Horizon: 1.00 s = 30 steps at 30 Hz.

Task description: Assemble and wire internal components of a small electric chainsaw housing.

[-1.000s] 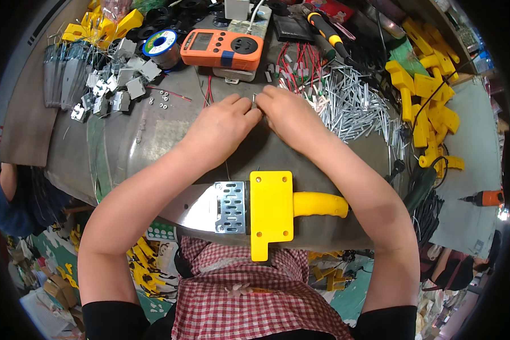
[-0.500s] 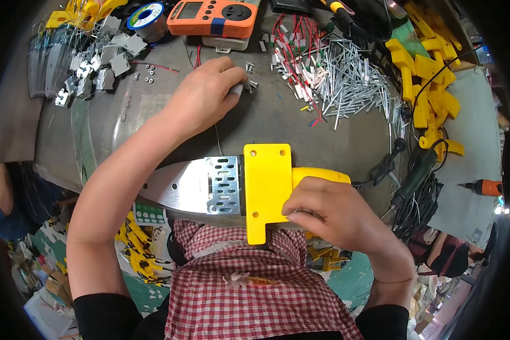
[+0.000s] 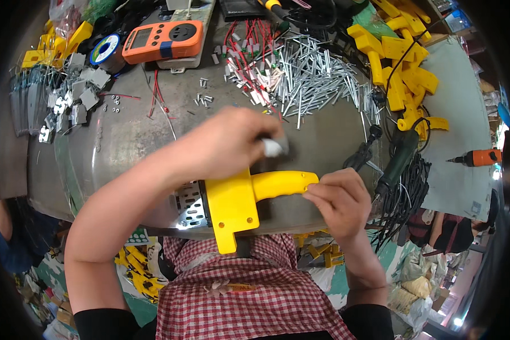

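Observation:
A yellow plastic tool housing [image 3: 232, 201] with a side handle [image 3: 286, 184] lies at the bench's near edge. Its perforated metal plate [image 3: 191, 205] sticks out to the left, partly covered by my left forearm. My left hand [image 3: 235, 141] is over the upper part of the housing, fingers curled and blurred. At its fingertips shows a small white thing [image 3: 273, 148], too smeared to name. My right hand [image 3: 340, 198] pinches thumb and fingers together at the handle's free end, beside a screw hole. Whatever sits between those fingertips is hidden.
Loose screws [image 3: 203, 100] and small nuts [image 3: 116, 103] lie beyond my left forearm. Farther back are a heap of long metal pins [image 3: 317, 73], red-wired parts [image 3: 252, 48], an orange meter [image 3: 163, 42] and a solder spool [image 3: 107, 52]. Yellow housings [image 3: 405, 68] and a green-handled tool [image 3: 399, 158] are at right.
My left hand has moved from the loose screws toward me and right, over the housing. My right hand has shifted to the handle's end. The whole view has also shifted.

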### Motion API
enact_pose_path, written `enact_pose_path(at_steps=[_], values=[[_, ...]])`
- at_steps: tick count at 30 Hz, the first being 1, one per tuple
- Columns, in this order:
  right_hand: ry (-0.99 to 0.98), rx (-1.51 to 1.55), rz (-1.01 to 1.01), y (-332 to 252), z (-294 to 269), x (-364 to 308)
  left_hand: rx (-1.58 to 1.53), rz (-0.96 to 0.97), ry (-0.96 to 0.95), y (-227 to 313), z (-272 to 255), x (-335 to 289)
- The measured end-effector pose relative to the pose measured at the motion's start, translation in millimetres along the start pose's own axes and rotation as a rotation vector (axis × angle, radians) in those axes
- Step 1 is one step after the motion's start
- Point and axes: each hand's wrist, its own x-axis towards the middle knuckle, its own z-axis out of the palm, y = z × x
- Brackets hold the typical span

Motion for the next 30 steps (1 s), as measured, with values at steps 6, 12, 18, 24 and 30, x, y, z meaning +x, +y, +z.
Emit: enact_pose_path(at_steps=[6, 12, 18, 24, 30], values=[[0.081, -0.157, -0.19, 12.3, 12.8, -15.0, -0.016, -0.006, -0.215, 13.6, 24.1, 33.7], [0.049, -0.161, -0.229, 17.9, 8.6, -25.1, 0.1, 0.02, -0.226, 16.0, 34.4, 38.5], [0.092, -0.205, -0.026, 46.8, -15.4, -10.5, 0.26, 0.171, -0.007, 22.4, 47.3, 22.0], [-0.105, -0.832, 0.297, 139.8, -41.6, 31.2, 0.494, 0.431, 0.132, 27.4, 58.6, -8.2], [-0.097, -0.957, 0.463, 162.3, -31.6, 51.8, 0.39, 0.211, 0.094, 27.6, 47.6, -8.1]])
